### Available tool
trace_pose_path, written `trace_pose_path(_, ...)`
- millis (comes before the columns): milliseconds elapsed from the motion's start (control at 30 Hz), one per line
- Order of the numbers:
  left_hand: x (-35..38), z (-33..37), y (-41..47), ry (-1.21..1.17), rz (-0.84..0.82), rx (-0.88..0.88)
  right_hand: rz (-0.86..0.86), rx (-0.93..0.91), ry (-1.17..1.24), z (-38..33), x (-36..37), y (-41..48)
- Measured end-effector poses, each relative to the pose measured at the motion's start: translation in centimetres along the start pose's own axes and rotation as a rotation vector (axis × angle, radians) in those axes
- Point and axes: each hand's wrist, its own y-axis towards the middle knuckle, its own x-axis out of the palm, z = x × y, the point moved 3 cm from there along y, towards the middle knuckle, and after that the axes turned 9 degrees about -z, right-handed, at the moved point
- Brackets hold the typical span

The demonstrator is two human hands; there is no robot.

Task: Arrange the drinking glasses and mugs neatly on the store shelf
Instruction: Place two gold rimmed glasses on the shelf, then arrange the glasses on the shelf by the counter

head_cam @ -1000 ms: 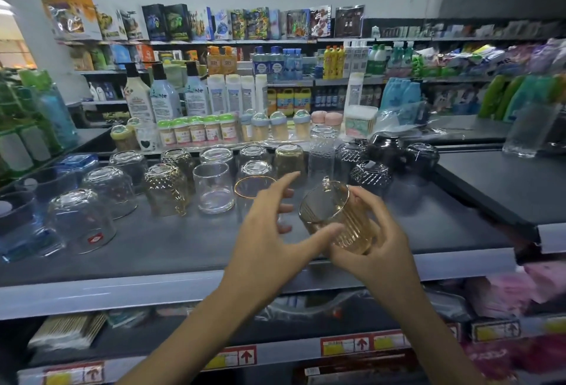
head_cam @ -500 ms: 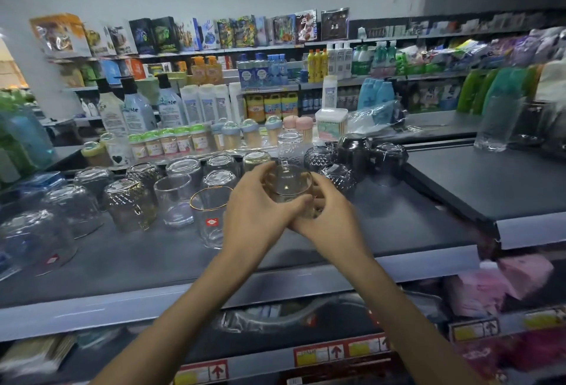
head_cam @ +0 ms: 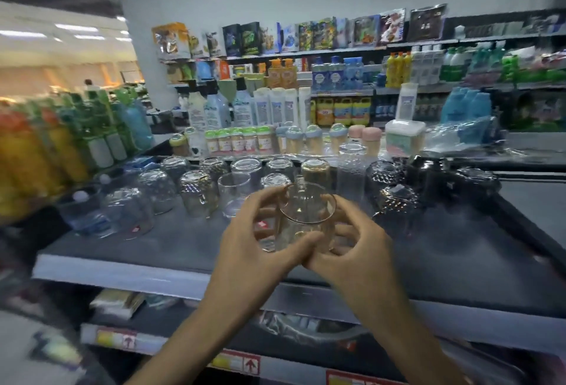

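A clear, gold-rimmed drinking glass [head_cam: 306,216] is clasped by the curled fingers [head_cam: 260,203] of the left hand [head_cam: 257,243] and right hand [head_cam: 355,249] above the dark grey shelf [head_cam: 459,262]. Upturned clear glasses [head_cam: 245,167] are already lined up at twelve o'clock, but this one is not yet placed.

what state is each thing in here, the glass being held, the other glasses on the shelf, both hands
gold-rimmed glass, mouth up, held in both hands
left hand, fingers curled round the glass
right hand, fingers curled round the glass
clear tumbler, upright on the shelf
patterned mug, upside down
dark glasses, upside down, blurred
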Motion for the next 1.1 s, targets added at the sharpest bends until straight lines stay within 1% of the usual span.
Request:
trace_pose_path(100,-4.7,-1.6,-2.3,0.043,0.072,-0.043,-0.099,-0.051,0.001,-1.2,5.2,0.3)
trace_pose_path(233,-11.0,-5.4,-3.6,0.102,0.13,-0.158,-0.218,-0.069,0.036,-2.1,13.0,1.6)
trace_pose_path(333,-14.3,-9.2,-2.6,0.112,0.196,-0.197,-0.248,-0.034,0.064,-1.5,18.0,4.2)
trace_pose_path(433,-16.6,-12.4,-0.7,0.083,0.228,-0.217,-0.251,-0.01,0.083,-1.0,21.2,6.7)
trace_pose_path(633,-18.0,-16.2,2.4,0.051,0.239,-0.209,-0.285,0.048,0.06,0.0,23.3,9.9)
trace_pose_path(933,-18.3,-18.7,2.3,-0.01,0.206,-0.207,-0.205,0.07,-0.054,0.1,24.2,9.9)
trace_pose_path(1033,-18.4,-18.2,1.5,0.069,0.212,-0.181,-0.204,0.083,-0.061,-0.7,23.9,8.8)
trace_pose_path(1100,-18.4,-16.8,0.0,0.164,0.257,-0.133,-0.178,0.062,-0.108,-1.4,22.9,7.3)
